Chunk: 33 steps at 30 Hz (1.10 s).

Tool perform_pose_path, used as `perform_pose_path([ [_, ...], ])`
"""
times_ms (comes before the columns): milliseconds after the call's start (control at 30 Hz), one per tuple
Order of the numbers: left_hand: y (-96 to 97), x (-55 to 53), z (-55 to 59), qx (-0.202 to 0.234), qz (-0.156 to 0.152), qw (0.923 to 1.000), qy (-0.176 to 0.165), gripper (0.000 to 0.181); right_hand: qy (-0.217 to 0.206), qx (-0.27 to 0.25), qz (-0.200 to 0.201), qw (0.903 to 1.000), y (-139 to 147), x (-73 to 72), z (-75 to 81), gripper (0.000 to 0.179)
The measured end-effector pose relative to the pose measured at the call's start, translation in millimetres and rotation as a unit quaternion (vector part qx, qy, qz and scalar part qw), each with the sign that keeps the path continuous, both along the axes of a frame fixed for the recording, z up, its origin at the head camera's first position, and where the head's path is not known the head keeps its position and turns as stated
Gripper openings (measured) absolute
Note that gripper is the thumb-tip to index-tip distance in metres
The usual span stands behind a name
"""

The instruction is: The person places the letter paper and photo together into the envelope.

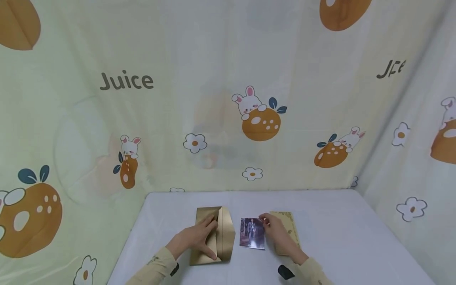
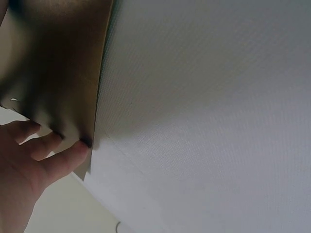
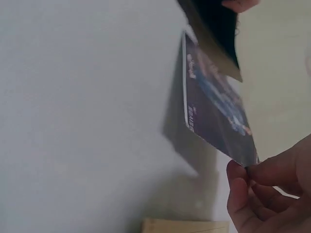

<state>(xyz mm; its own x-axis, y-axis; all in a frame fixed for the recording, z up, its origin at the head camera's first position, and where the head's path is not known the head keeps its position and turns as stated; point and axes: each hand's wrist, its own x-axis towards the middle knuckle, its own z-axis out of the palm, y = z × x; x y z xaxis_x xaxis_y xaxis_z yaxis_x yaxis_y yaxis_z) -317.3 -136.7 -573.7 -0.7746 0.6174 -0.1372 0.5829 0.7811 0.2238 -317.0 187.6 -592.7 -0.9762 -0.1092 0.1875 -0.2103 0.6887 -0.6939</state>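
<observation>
A gold envelope (image 1: 226, 233) lies on the left of the table with its flap folded out to the right. My left hand (image 1: 196, 237) rests across it, thumb and fingers spread along the envelope's mouth. To its right, my right hand (image 1: 279, 232) pinches a glossy photo (image 1: 251, 234) of a standing figure by its upper right corner. In the right wrist view the photo (image 3: 214, 107) tilts above the cloth and casts a shadow. Under the right forearm lies a pale gold card (image 1: 287, 219) with an ornate border, partly covered.
A white cloth covers the table (image 1: 342, 237). Behind it and on both sides hangs a pale curtain (image 1: 217, 51) printed with rabbits, oranges and flowers. Dark straps (image 1: 285, 272) show at the wrists.
</observation>
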Motion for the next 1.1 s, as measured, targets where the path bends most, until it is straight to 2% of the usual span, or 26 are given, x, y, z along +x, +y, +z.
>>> perform_pose_path([
  [233,-2.0,-2.3,-0.3,0.005,0.003,1.0000,0.000,0.101,-0.069,-0.045,-0.013,0.9965,-1.1,-10.2,16.0,0.026],
  [533,-1.4,-3.3,-1.3,0.004,0.000,0.9999,-0.013,0.103,-0.090,-0.066,0.013,0.9936,-16.3,-11.9,17.7,0.025],
  [767,-0.7,-5.3,-6.3,-0.005,0.015,0.9997,-0.018,0.106,-0.089,-0.041,0.040,0.9944,-38.6,-16.7,13.5,0.025],
  [1100,-1.4,-5.3,-8.7,-0.007,0.024,0.9996,-0.015,0.108,-0.061,-0.016,0.088,0.9941,-68.6,-24.1,6.7,0.025],
])
